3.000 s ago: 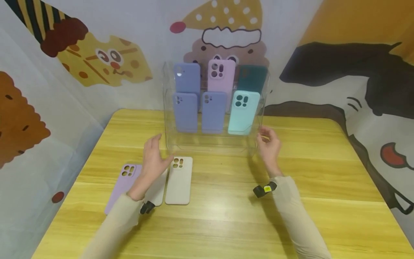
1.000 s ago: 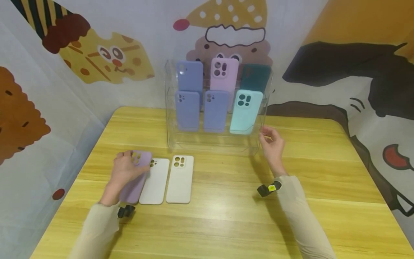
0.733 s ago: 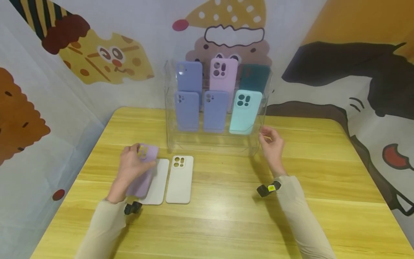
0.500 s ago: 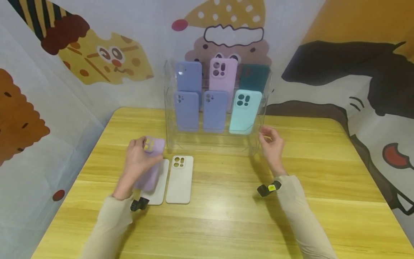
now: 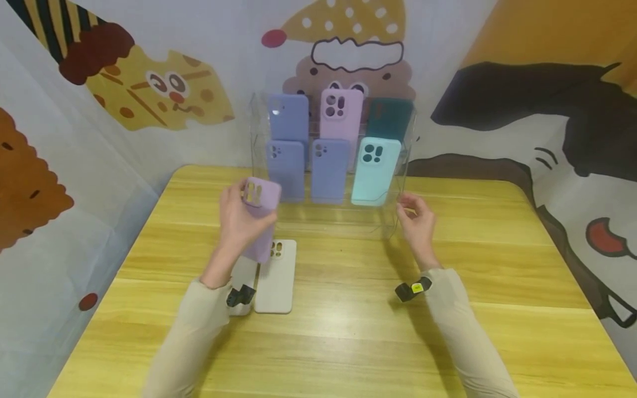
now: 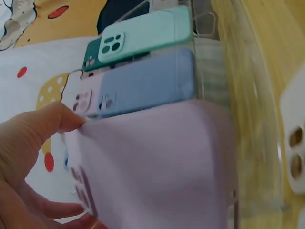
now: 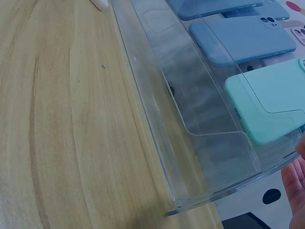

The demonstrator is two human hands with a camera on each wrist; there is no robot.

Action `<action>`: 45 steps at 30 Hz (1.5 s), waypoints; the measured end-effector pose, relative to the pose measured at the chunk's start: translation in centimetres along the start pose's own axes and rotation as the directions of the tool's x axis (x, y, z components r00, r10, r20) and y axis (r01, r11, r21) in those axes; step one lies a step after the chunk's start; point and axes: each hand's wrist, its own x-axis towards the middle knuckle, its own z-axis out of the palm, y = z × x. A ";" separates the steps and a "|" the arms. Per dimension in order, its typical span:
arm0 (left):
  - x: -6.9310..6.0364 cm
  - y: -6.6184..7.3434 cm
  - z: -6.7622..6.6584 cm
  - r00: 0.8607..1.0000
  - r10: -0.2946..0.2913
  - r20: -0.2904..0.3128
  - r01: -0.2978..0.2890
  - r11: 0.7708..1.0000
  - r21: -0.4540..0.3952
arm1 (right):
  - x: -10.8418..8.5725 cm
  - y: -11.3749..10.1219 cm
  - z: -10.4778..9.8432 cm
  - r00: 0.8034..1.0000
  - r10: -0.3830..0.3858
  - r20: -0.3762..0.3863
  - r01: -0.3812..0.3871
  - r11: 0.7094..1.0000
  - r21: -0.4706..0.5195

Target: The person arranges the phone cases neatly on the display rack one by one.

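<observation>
In the head view my left hand (image 5: pixel 239 221) grips a light purple phone case (image 5: pixel 265 237) by its sides, near its camera end. The case is raised off the table, in front of the clear display stand's left part. The left wrist view shows the thumb on one edge of the case and fingers on the other. My right hand (image 5: pixel 417 224) pinches the right side panel of the clear acrylic display stand (image 5: pixel 328 221). A cream phone case (image 5: pixel 276 284) and a white phone case (image 5: pixel 242 271), partly hidden by my left arm, lie on the table.
Two blue-purple cases (image 5: pixel 330 171) and a mint case (image 5: pixel 375 174) stand in the front tier. Behind them are a blue-purple case (image 5: pixel 288 116), a pink case (image 5: pixel 343 127) and a dark green case (image 5: pixel 390 119). A cartoon-print cloth (image 5: pixel 209 33) hangs behind the table.
My left hand took hold of the light purple case at the left, lifted it and carried it right and toward the display stand. My right hand stays at the stand's right side.
</observation>
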 end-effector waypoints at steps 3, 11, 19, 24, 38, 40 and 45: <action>0.5 0.8 0.8 0.995 0.066 -0.069 -0.070 0.996 -0.062 | 0.0 0.0 0.0 1.000 -0.005 0.000 0.005 1.000 -0.002; 2.0 2.3 3.7 0.959 0.138 -0.246 -0.174 0.976 -0.132 | 0.0 -0.1 0.1 1.000 -0.024 -0.005 0.024 1.000 -0.016; 2.8 2.3 6.1 0.913 0.155 -0.378 -0.221 0.965 -0.138 | 0.0 -0.1 0.1 1.000 -0.010 0.012 0.010 1.000 -0.019; 3.0 1.7 7.1 0.895 0.170 -0.412 -0.234 0.966 -0.109 | 0.0 -0.2 0.1 1.000 -0.011 0.010 0.011 1.000 -0.012; 2.7 0.1 9.2 0.869 0.191 -0.457 -0.235 0.971 -0.041 | 0.1 -0.4 -0.1 1.000 0.004 0.007 -0.004 0.999 -0.043; 2.6 -0.1 9.4 0.866 0.189 -0.463 -0.232 0.972 -0.036 | 0.0 -0.5 -0.1 1.000 0.007 0.009 -0.006 0.999 -0.047; 2.3 -0.5 9.9 0.858 0.183 -0.480 -0.209 0.978 -0.001 | 0.0 -0.5 -0.2 1.000 0.005 0.009 -0.004 0.999 -0.046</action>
